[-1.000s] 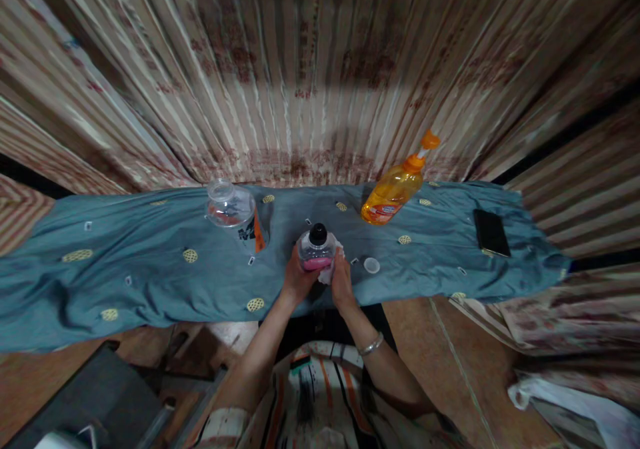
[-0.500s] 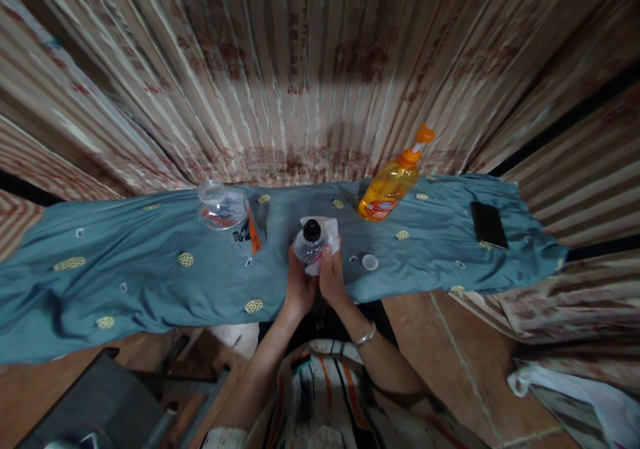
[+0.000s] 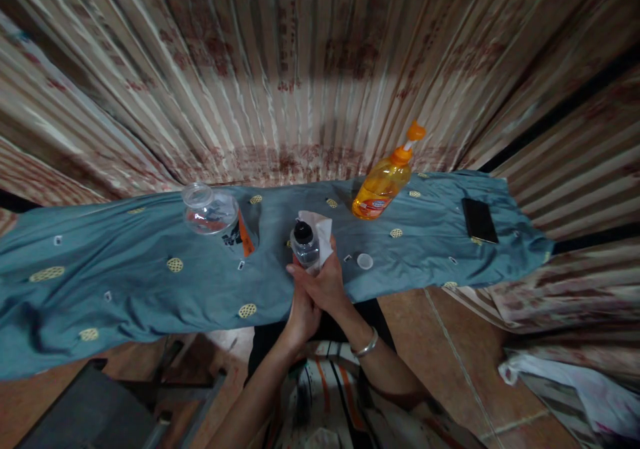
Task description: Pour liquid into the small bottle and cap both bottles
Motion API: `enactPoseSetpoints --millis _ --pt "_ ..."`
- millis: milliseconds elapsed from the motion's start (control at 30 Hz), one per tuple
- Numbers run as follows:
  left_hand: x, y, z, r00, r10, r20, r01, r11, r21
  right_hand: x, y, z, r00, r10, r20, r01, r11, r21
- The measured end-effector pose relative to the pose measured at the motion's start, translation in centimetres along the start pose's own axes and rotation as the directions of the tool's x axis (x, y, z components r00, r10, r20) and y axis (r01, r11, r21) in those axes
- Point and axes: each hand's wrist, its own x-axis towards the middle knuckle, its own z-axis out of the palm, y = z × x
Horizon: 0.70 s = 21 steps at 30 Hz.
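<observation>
A small clear bottle with a black cap (image 3: 306, 247) is held above the near edge of the cloth-covered table. My left hand (image 3: 303, 312) is closed around its lower part from below, its fingers mostly hidden. My right hand (image 3: 326, 281) wraps the bottle's right side, thumb across the front, with a white tissue (image 3: 321, 230) pressed between palm and bottle. Just right of my hands lies a small white round cap (image 3: 365, 261).
The blue-green cloth (image 3: 135, 282) covers a narrow table. A clear plastic jar (image 3: 210, 212) stands at the left, a pump bottle of orange liquid (image 3: 381, 189) behind on the right, and a black phone (image 3: 479, 221) at the far right. Curtains hang behind.
My right hand has shifted across the front of the bottle, its thumb now pointing left. The bottle has tilted, and the tissue has bunched up on its right side. The view has moved slightly.
</observation>
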Motion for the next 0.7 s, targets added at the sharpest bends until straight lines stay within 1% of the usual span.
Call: enactPoseSetpoints --millis 67,133,200,267,367,400,467,533,567,633,700 --pt "-0.1 0.2 -0.2 0.999 -0.006 -0.047 0.007 1.0 0.028 0.7 0.0 -0.2 0.999 0.039 -0.026 -0.04 0.999 -0.015" --pt "0.3 0.3 -0.7 0.996 -0.031 -0.087 0.034 0.999 0.029 1.2 0.7 -0.5 0.997 0.066 -0.037 -0.067 0.998 -0.005" --pt "1.0 0.3 -1.6 0.995 -0.058 -0.078 0.058 0.998 -0.011 1.3 1.7 -1.0 0.997 0.078 -0.022 -0.078 0.997 0.03" --pt "2.0 0.2 -2.4 0.994 -0.068 -0.081 0.064 0.997 -0.048 1.3 2.7 -1.4 0.998 0.064 0.022 -0.066 0.994 0.084" --pt "4.0 0.0 -3.4 0.992 -0.074 -0.1 0.07 0.997 -0.039 1.1 4.0 -1.7 0.996 0.037 0.083 -0.049 0.988 0.145" --pt "4.6 -0.1 -3.6 0.994 -0.063 -0.094 0.059 0.997 -0.047 1.0 4.4 -1.8 0.995 0.036 0.096 -0.05 0.987 0.152" --pt "5.7 -0.1 -3.8 0.998 -0.035 -0.045 0.031 0.996 -0.088 0.7 4.9 -1.9 0.993 0.032 0.116 -0.05 0.987 0.155" --pt "6.3 0.0 -3.8 1.0 -0.02 0.012 0.022 0.993 -0.119 0.4 4.8 -2.0 0.993 0.034 0.117 -0.052 0.988 0.149" --pt "6.5 0.2 -3.7 1.0 -0.016 0.022 0.018 0.992 -0.123 0.2 4.4 -2.1 0.993 0.042 0.11 -0.057 0.989 0.135" --pt "6.4 0.4 -3.4 1.0 -0.002 -0.008 0.001 0.994 -0.107 0.0 3.1 -2.3 0.995 0.054 0.085 -0.061 0.994 0.086" --pt "6.2 0.6 -2.9 0.997 0.014 -0.07 -0.019 0.997 -0.074 -0.1 1.3 -2.4 0.998 0.019 0.064 -0.02 1.0 0.015"
